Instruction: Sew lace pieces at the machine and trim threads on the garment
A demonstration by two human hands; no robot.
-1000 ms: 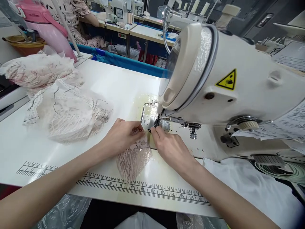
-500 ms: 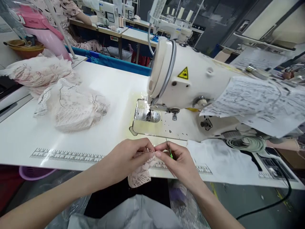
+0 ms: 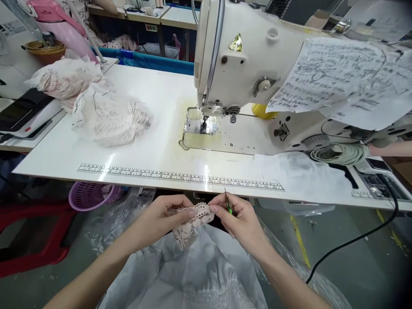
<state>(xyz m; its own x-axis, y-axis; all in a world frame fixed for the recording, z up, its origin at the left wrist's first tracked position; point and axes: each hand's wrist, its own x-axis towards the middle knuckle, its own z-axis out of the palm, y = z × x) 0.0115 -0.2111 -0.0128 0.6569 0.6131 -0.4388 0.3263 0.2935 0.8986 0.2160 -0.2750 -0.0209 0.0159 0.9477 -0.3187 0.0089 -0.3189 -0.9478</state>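
A strip of pale lace trim [image 3: 202,213] is stretched between my two hands, just in front of the table edge and above my lap. My left hand [image 3: 162,219] pinches it between thumb and fingers, and its loose end hangs below. At the other end, my right hand [image 3: 241,219] grips the lace's corner with thumb and forefinger. A slim pointed tool with a green part [image 3: 229,207], perhaps thread snips, is tucked in that same hand; its lower part is hidden. Beyond stands a white sewing machine [image 3: 251,60].
A heap of lace pieces [image 3: 107,116] lies on the left of the white table [image 3: 154,150]. A printed ruler [image 3: 180,177] runs along its front edge. White cloth [image 3: 309,176] lies at right. Below are a purple basket [image 3: 93,197] and a red stool [image 3: 35,240].
My view has tilted down, and both hands now show off the table edge over my lap. The lace is spread flatter, with more of its scalloped edge showing between my fingers.
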